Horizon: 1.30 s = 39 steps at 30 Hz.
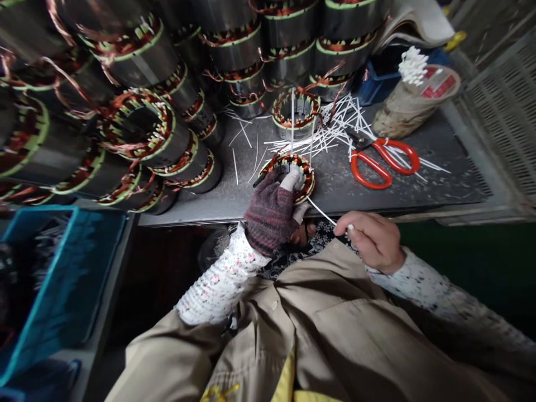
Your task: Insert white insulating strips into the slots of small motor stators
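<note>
Far left: teal bin (98, 268) is sitting beside the bench (439, 192), small grey pieces inside, too dim to identify. Next, stacked stators (167, 148) are piling up along the left and back of the bench, copper windings and green-yellow edges showing, some leads hanging loose. A few stray white strands are lying on the bench just right of them.

Left hand (270, 215), in a dark striped knit glove, is resting on the near stator (309, 183). One pale-covered finger is reaching over its opening, another pale tip is showing by the near rim; the rest are hidden, so can't tell how firmly it's gripping. That stator is sitting at the bench's front edge, windings up, two white strands sticking up at its far side. Rear stator (296, 127) is standing just behind it.

Strand pile (335, 128) is spreading to the right of that. White cord (321, 211) is running from the near stator's rim to the right hand (374, 240), bare, which is pinching its end between thumb and fingers.

Red-handled scissors (362, 142) are lying partly over the strands. Blue box (379, 84) is sitting behind; wrapped cylinder (396, 114) is leaning further right, white bundle (414, 66) against it. Slatted panel (508, 106) is closing off the right.
</note>
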### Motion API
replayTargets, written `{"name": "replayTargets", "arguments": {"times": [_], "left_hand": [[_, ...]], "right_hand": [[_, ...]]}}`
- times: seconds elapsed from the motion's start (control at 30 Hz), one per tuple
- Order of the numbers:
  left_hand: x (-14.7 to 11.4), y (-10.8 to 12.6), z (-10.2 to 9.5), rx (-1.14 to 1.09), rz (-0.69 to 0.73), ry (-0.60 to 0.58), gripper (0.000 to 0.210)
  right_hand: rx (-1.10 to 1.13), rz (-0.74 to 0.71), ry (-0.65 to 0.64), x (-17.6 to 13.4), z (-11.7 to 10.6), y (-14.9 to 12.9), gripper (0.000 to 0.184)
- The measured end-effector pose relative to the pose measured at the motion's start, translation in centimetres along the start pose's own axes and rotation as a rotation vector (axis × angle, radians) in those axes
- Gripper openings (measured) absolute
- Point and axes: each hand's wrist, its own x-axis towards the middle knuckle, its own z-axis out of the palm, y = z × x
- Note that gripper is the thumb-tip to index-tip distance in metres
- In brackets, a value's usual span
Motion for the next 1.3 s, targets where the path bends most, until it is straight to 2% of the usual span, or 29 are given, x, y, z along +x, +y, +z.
{"name": "replayTargets", "arguments": {"times": [0.13, 0.33, 0.47, 0.57, 0.7, 0.83, 1.03, 1.13, 1.23, 1.3], "left_hand": [[0.0, -0.4, 0.1, 0.006, 0.001, -0.045, 0.075], [0.0, -0.2, 0.1, -0.050, -0.034, -0.033, 0.069], [-0.3, -0.2, 0.6, -0.306, -0.136, 0.012, 0.064], [-0.2, -0.5, 0.9, -0.491, -0.219, 0.023, 0.045], [0.2, -0.8, 0.6, -0.461, -0.186, 0.024, 0.015], [0.4, -0.9, 0.4, -0.431, -0.169, 0.018, 0.017], [0.2, -1.3, 0.6, -0.422, -0.074, 0.054, 0.016], [0.3, -1.3, 0.5, -0.372, -0.033, 0.028, 0.018], [0.7, -1.0, 0.3, -0.360, -0.019, 0.036, 0.017], [0.8, -0.8, 0.3, -0.370, -0.041, 0.019, 0.015]], "right_hand": [[0.032, 0.137, 0.008, 0.2, -0.1, -0.5, 0.031], [0.021, 0.174, 0.074, 1.4, 1.1, -0.5, 0.026], [0.152, 0.274, 0.126, 2.9, 3.3, 0.6, 0.020], [0.196, 0.360, 0.149, 3.6, 4.0, 1.0, 0.021], [0.140, 0.338, 0.100, 4.1, 3.4, 0.6, 0.025], [0.035, 0.257, 0.069, 4.6, 3.5, 0.7, 0.026], [-0.056, 0.304, 0.065, 5.2, 4.3, 1.7, 0.024], [-0.075, 0.302, -0.026, 5.6, 3.8, 1.0, 0.031], [0.012, 0.302, -0.118, 6.1, 2.4, -0.3, 0.041], [0.165, 0.326, -0.089, 6.3, 1.3, -1.0, 0.042]]}}
